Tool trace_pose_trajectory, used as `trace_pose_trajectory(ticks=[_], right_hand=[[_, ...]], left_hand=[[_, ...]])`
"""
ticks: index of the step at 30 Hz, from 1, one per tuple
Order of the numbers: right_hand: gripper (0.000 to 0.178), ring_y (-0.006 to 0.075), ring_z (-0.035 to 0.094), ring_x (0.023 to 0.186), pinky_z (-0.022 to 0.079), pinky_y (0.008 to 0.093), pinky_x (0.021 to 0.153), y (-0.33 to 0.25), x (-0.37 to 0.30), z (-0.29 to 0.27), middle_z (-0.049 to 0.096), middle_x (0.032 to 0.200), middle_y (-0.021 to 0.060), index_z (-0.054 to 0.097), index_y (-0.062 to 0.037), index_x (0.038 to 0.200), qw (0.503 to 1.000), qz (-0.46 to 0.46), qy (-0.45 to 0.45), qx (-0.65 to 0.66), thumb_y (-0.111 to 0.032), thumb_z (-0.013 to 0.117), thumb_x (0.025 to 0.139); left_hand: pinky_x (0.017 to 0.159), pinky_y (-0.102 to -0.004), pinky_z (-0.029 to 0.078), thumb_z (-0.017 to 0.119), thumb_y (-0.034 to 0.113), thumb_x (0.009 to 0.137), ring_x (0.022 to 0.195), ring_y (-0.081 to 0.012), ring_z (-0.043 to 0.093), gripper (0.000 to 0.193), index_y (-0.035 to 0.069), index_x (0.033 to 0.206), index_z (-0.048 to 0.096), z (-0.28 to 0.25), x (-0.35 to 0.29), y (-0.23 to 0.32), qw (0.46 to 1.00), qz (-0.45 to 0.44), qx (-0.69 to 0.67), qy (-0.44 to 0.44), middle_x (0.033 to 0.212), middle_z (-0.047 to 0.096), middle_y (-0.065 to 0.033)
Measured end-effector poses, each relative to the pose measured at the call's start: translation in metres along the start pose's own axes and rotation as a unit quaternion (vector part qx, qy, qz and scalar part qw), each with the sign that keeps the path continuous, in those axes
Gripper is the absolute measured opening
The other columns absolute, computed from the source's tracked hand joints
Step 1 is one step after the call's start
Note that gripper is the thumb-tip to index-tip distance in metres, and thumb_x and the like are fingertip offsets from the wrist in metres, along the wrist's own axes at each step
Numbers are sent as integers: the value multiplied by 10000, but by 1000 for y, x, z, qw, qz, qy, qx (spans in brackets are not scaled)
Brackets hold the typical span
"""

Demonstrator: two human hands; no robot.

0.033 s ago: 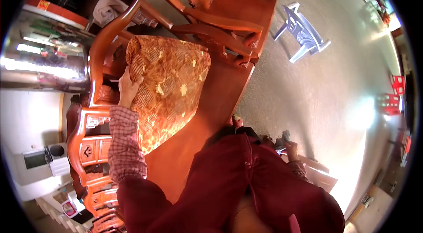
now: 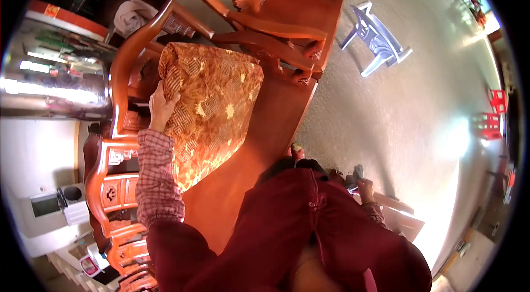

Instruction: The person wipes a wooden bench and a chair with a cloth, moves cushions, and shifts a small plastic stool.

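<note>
My left hand closes on the edge of an orange-brown patterned seat mat with pale yellow flower shapes. The mat is folded over on the seat of a long carved wooden bench, close to its backrest. Low on the right, partly hidden behind my dark red clothing, is my right hand. Its fingers are curled around or against a small grey object whose kind I cannot make out.
A carved wooden armchair adjoins the bench's far end. A pale blue plastic stool lies tipped over on the grey floor. Red plastic stools stand far right. A white cloth lies behind the bench.
</note>
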State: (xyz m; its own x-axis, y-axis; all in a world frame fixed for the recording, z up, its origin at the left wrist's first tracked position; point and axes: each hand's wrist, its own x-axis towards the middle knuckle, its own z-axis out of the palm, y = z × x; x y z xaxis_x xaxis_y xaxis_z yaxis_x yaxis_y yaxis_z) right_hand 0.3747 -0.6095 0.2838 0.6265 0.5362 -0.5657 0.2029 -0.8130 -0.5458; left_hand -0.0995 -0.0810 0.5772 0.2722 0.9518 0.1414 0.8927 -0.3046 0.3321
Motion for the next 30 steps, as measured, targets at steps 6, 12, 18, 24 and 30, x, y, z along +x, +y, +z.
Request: trace_pose_trajectory(ticks=[6,12,18,24,30], right_hand=[[348,228,598,558,427,388,541,-26,-75,-14,591,574,161,662,11,725,995,99,28,10,-333,620,706],[335,216,611,552,458,372,544,-56,-104,-9,594,567,148,666,14,733,985,147,59,67,-317,612,732],[296,195,627,521,488,332,503,-70,-106,7,608,571,126,669,14,768,983,149,72,80,-273,599,752],[326,267,629,603,464,387,576,-90,-106,1,616,626,171,676,-28,767,987,138,76,38,-339,588,729],[317,241,648,617,475,371,581,-76,-97,-4,626,618,151,686,-35,776,988,127,93,-3,-338,600,738]], left_hand=[[826,-407,449,697,152,749,1000,-363,572,585,-38,1241,443,20,65,26,995,76,13,-61,1076,606,-217],[914,-393,417,713,167,749,1090,-341,523,642,-11,1294,425,35,106,39,976,114,70,-172,1174,559,-210],[949,-385,414,720,176,755,1142,-314,485,633,12,1296,436,75,117,33,962,173,60,-201,1234,528,-174],[928,-376,447,726,169,746,1065,-325,542,577,3,1246,489,92,111,70,949,273,41,-154,1180,561,-183],[899,-383,457,748,190,718,1042,-329,552,583,-8,1214,514,78,113,104,945,274,75,-164,1159,567,-197]])
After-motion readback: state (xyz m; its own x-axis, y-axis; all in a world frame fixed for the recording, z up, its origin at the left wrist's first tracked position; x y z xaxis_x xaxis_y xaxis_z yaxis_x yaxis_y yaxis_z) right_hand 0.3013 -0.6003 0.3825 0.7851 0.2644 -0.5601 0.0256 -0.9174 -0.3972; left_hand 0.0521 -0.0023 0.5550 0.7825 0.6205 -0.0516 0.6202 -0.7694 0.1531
